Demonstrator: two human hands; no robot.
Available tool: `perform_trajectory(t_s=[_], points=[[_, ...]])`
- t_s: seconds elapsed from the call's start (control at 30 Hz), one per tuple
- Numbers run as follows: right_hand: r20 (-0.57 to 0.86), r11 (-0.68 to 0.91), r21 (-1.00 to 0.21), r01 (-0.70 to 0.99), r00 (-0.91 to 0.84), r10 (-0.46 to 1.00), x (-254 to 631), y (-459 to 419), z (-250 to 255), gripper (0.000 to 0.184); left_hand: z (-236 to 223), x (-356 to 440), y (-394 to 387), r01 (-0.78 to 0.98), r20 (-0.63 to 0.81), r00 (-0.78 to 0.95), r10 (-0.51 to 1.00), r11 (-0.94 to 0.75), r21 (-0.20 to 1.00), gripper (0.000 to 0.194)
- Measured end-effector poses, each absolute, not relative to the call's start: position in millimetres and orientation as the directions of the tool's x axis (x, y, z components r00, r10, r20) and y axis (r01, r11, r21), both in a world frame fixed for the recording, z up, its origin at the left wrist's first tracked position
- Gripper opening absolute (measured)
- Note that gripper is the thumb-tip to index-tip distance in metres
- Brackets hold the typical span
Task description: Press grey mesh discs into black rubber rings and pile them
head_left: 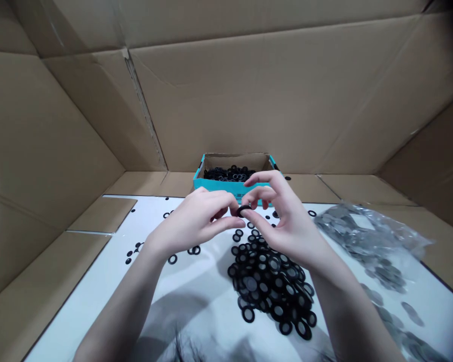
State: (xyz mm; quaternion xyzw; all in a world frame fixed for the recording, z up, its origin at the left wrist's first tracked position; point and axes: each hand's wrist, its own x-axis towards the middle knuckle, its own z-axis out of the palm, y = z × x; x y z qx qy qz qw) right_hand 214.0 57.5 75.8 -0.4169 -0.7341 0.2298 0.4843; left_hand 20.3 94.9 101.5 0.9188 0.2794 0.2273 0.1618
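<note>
Between my two hands is a small black ring (243,208), tilted and held above the table. My right hand (277,213) pinches it between thumb and fingers from the right. From the left, the fingertips of my left hand (207,213) are closed against the ring's edge. Below and to the right lies a large pile of black rings (268,281), many with pale grey discs in their centres. Behind my hands stands a turquoise-edged cardboard box (219,185) holding many more black rings.
On the right, a clear plastic bag (357,229) of grey discs lies open, with loose discs (390,276) spilling towards the front. Several single rings (172,259) and small black discs (128,261) are scattered at the left. Cardboard walls (249,100) surround the white table (109,281).
</note>
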Motion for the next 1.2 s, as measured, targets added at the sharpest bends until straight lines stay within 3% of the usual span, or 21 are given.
perform_trajectory(t_s=[0.27,0.57,0.73,0.8,0.87,1.0,1.07,1.2], points=[[0.481,0.506,-0.812,0.289,-0.159,0.862,210,55,78,0.030,102,19,95,0.331,0.376,0.742,0.555,-0.791,0.514,0.030],[0.513,0.587,-0.695,0.416,-0.286,0.810,213,52,80,0.029,103,15,96,0.400,0.304,0.789,0.535,-0.821,0.408,0.031],[0.497,0.563,-0.679,0.470,-0.270,0.825,216,56,80,0.023,102,15,99,0.428,0.312,0.744,0.591,-0.780,0.456,0.025],[0.432,0.509,-0.683,0.524,-0.272,0.860,222,58,81,0.014,103,12,104,0.483,0.263,0.703,0.660,-0.716,0.505,0.022],[0.279,0.415,-0.668,0.618,-0.310,0.909,231,62,82,0.007,100,5,114,0.621,0.138,0.630,0.765,-0.602,0.501,0.024],[-0.134,0.231,-0.535,0.813,-0.351,0.927,245,78,68,0.011,74,-13,151,0.870,-0.164,0.446,0.880,-0.382,0.311,0.021],[-0.215,0.193,-0.493,0.848,-0.334,0.918,248,88,55,0.012,52,-22,172,0.919,-0.260,0.372,0.891,-0.314,0.239,0.018],[-0.307,0.152,-0.443,0.883,-0.309,0.900,248,105,30,0.014,11,-33,202,0.956,-0.352,0.287,0.891,-0.242,0.165,0.031]])
